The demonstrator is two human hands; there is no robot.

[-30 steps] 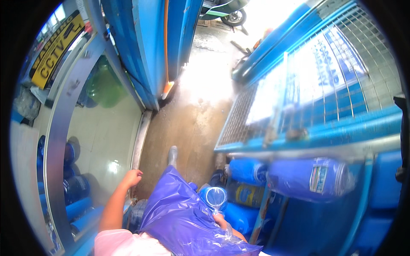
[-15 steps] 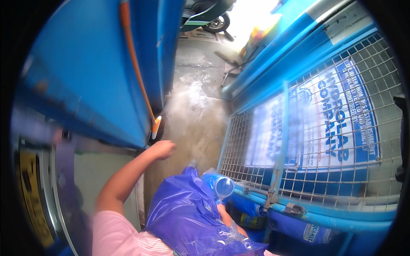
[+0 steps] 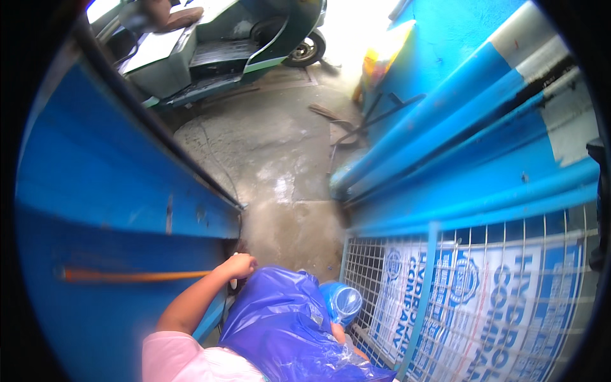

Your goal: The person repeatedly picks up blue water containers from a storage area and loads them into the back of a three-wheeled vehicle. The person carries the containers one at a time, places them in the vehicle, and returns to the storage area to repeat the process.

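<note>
A large shiny blue-purple plastic sheet or bag point(image 3: 277, 312) covers my front. My left hand point(image 3: 240, 264) is just beyond its left edge, fingers curled closed; what they hold, if anything, does not show. My right hand point(image 3: 338, 332) is mostly hidden behind the plastic. It grips the near end of a blue, partly see-through container point(image 3: 342, 302) with a round clear end. Crinkled clear plastic point(image 3: 340, 356) lies along the right forearm.
A tall blue door or panel point(image 3: 127, 248) with an orange stick point(image 3: 146, 276) stands at left. On the right are a wire-mesh gate point(image 3: 433, 286) with printed signs and a blue wall. Wet concrete point(image 3: 280, 165) leads ahead to a parked scooter point(image 3: 235, 54), with a person's arm point(image 3: 181, 19) beside it.
My view has moved forward along the passage; more of the scooter and the person's arm show. The blue panel and stick now lie beside my left arm. Container and plastic stay with me.
</note>
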